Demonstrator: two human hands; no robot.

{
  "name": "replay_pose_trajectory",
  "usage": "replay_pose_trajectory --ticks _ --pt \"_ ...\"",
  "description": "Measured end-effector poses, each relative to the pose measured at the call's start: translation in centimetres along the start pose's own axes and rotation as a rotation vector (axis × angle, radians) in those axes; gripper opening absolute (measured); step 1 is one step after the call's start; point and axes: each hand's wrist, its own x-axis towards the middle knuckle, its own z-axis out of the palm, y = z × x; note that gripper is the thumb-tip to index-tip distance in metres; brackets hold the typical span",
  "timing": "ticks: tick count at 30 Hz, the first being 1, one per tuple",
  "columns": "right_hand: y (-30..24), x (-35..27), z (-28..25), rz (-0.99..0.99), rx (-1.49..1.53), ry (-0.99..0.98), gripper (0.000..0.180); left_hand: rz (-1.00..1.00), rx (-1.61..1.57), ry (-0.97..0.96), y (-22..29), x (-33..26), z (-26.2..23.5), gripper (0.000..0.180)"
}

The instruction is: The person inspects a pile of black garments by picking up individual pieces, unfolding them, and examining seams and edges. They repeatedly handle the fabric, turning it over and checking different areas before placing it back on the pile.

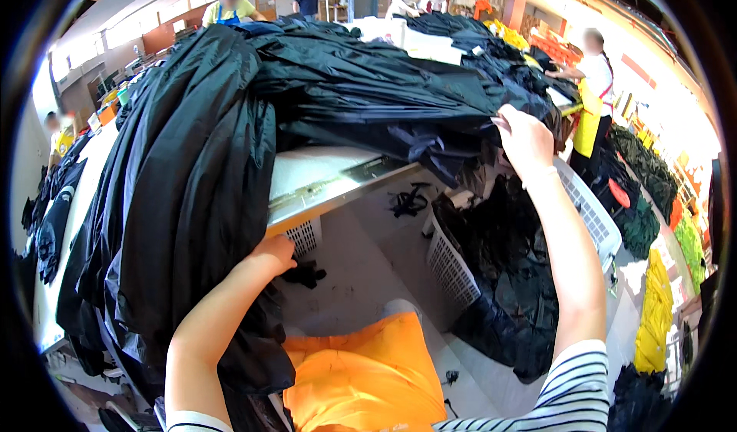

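A large, shiny black fabric point(192, 140) lies in long folds over the table and hangs down its front on the left. My right hand point(526, 140) is stretched far out to the right, thumb and fingers pinching the right end of the fabric's gathered folds at about table height. Lower and nearer, my left hand point(270, 255) is closed at the edge of the hanging part, just below the table's front edge; its fingertips are partly hidden. Between my hands the fabric spans the tabletop in stretched pleats. A dark bluish strip of cloth point(418, 144) dangles beneath it.
The pale table point(315, 173) has a metal front edge. Below right, a white plastic basket point(453, 267) holds dark cloth, with another white basket point(591, 209) beside it. A person in a yellow apron point(591, 117) works at the right; others stand farther back. Yellow cloth point(652, 317) lies at right.
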Motion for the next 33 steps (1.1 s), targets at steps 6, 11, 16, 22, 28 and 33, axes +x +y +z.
replay_pose_trajectory --ticks 6,11,16,22,28,33 --pt "0.0 -2.7 2.3 0.084 0.116 0.261 0.007 0.006 -0.011 0.010 1.6 -0.7 -1.4 0.052" --pt "-6.9 -8.0 7.2 -0.584 0.210 -0.098 0.018 0.021 0.001 -0.030 1.5 -1.2 -1.4 0.055" --pt "-6.8 -6.6 11.8 -0.329 -0.039 -0.149 0.035 0.040 0.000 0.030 1.5 -1.5 -1.4 0.048" --pt "-4.8 -1.1 10.0 -0.023 0.123 -0.061 0.025 0.066 -0.010 0.082 1.2 -1.4 -1.0 0.045" --pt "-7.1 -1.3 9.6 -0.160 -0.021 -0.417 0.048 0.057 -0.045 0.091 1.3 -1.4 -0.7 0.041" --pt "-4.6 0.2 7.3 -0.055 -0.009 -0.241 0.014 0.127 -0.069 0.097 1.7 0.1 -0.9 0.040"
